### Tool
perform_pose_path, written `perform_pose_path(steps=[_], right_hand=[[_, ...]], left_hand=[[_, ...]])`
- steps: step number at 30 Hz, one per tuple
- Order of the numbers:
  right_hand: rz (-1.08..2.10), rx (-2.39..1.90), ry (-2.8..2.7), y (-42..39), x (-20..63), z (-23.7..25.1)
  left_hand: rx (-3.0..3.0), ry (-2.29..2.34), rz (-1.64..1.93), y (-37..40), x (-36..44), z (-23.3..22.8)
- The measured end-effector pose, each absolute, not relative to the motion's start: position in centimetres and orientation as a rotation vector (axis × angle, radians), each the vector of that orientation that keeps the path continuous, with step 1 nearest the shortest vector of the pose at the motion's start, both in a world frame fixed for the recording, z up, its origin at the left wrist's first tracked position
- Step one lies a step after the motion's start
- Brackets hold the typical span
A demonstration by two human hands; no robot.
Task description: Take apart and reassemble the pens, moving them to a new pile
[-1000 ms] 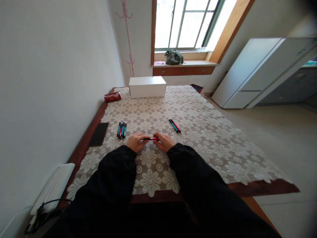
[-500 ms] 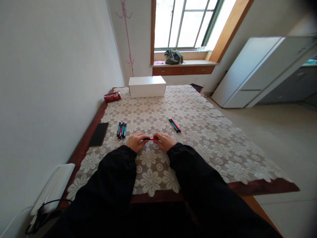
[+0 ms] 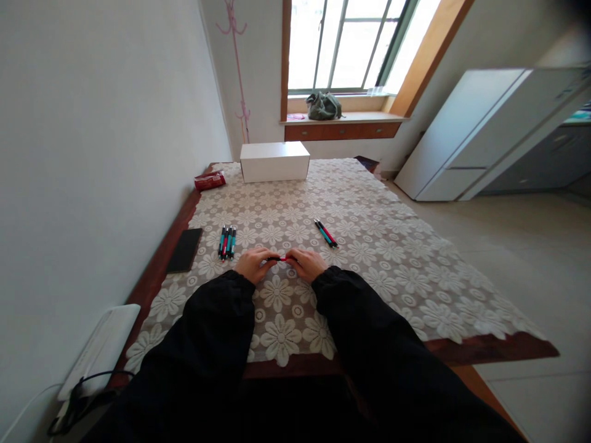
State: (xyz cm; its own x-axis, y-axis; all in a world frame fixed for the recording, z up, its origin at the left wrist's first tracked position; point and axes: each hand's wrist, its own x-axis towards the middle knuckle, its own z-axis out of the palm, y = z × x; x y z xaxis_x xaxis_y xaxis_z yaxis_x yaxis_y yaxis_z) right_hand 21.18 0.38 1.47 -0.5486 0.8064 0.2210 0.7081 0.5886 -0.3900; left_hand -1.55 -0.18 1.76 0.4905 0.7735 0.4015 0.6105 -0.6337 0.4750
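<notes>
There, near the front middle of the table (image 3: pixel 157 261), the left hand (image 3: pixel 252 264) and the right hand (image 3: pixel 308 264) met over one red pen (image 3: pixel 279 259), which lay level and crosswise between them, just above the lace tablecloth (image 3: pixel 369 246). The left hand's fingers were closed on the pen's dark end, the right hand's fingers closed on the red barrel; only a short stretch of the pen showed between the two grips. Both wrists rested on the cloth, and black sleeves (image 3: pixel 217 332) covered the arms up to them.

Just beyond the left hand lay a group of pens (image 3: pixel 226 240), teal and red with dark ends, side by side and pointing away from the person. Beyond the right hand and a little further to the right lay a pair of pens (image 3: pixel 325 233), one teal and one red, touching each other and set at a slant. A black phone (image 3: pixel 184 249) lay flat at the table's left edge, on the bare wood beside the cloth. At the far end stood a white box (image 3: pixel 274 161), with a red packet (image 3: pixel 209 180) near its left corner. A green bag (image 3: pixel 324 106) sat on the window ledge behind.
</notes>
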Motion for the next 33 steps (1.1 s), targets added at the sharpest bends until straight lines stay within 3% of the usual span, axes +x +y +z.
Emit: perform_pose_path(steps=[33], right_hand=[[0.352, -1.192, -2.441, 0.32, 21.2, 1.59]], left_hand=[[2.454, 1.242, 0.85, -0.23, -1.5, 1.79]])
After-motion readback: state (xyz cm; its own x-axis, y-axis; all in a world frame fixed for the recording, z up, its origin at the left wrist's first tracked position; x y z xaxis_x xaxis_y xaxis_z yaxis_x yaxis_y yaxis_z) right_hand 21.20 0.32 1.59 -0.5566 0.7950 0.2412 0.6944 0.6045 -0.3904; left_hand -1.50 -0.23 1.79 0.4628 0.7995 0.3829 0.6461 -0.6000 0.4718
